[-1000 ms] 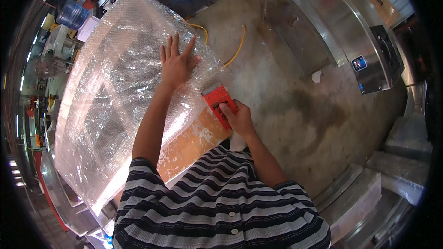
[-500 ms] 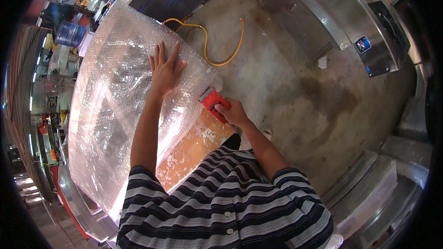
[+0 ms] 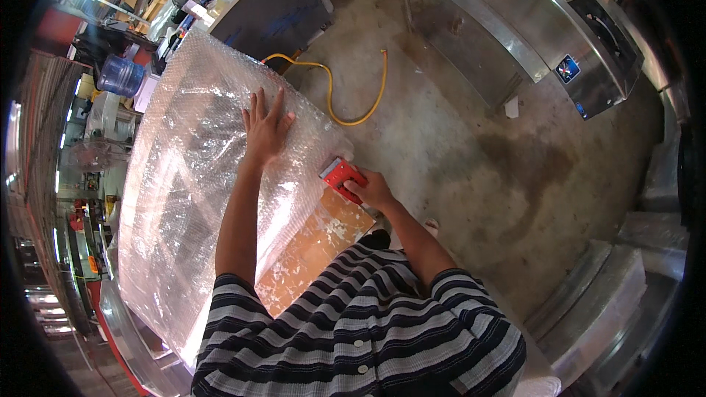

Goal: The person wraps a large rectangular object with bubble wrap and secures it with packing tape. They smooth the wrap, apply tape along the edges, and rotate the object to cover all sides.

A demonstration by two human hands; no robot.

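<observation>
Nearest the camera was the person's own black-and-white striped shirt (image 3: 353,331), both bare forearms reaching up from it. Just beyond lay an orange-brown board (image 3: 312,246), patchy with pale marks, showing where the wrapping stopped. The right hand (image 3: 373,190) was closed around a red tape dispenser (image 3: 340,174), fingers curled over its back, the tool pressed at the near right edge of the bubble wrap (image 3: 191,198). The left hand (image 3: 263,126) lay flat on the wrap farther up, fingers spread wide and holding nothing — palm down on the clear plastic.

The bubble wrap covered a large flat panel that tilted away to the left, glossy and catching white glare. To the right stretched a bare concrete floor (image 3: 478,176), stained with a dark patch, a yellow hose (image 3: 346,103) looping across it beyond the panel. Farther off stood long stainless steel cabinets (image 3: 529,37) along the upper right, a dark-topped table (image 3: 272,15) at the top, and — at the far left — a blue water jug (image 3: 121,76) among cluttered shelving.
</observation>
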